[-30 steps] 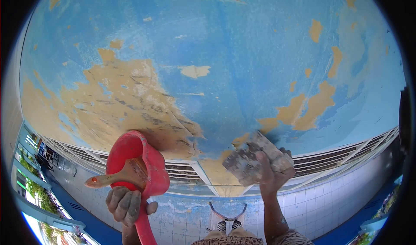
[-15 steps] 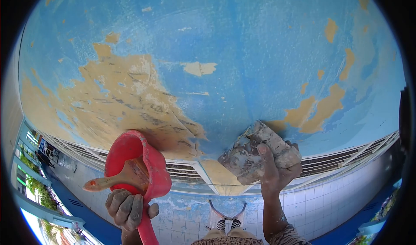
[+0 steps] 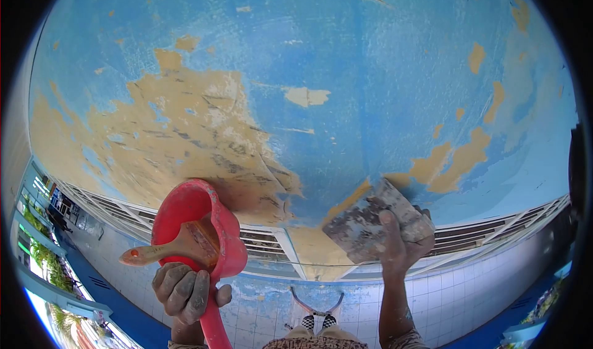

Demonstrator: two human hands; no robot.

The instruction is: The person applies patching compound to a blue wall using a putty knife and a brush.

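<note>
My left hand (image 3: 185,292) is wrapped round the handle of a red plastic dipper (image 3: 232,244). A wide brush (image 3: 185,245) rests in the dipper, its wooden handle sticking out over the left rim. In my right hand (image 3: 400,241) is a stained flat scraper (image 3: 364,222), thumb on its near face. The scraper's upper edge lies against the blue wall (image 3: 309,46), beside a narrow bare yellowish strip. Large yellowish patches show where the wall's blue paint is gone.
Below the painted surface runs a row of white louvres (image 3: 265,243). Far below are a tiled surface (image 3: 457,299), my checkered shoes (image 3: 329,321) and a curved bar frame (image 3: 318,312). Plants (image 3: 55,269) show beyond a blue railing at the left.
My right hand and the scraper have shifted slightly right and down, and a yellowish strip now shows along the scraper's upper left edge. The view has turned slightly; the dipper is still held.
</note>
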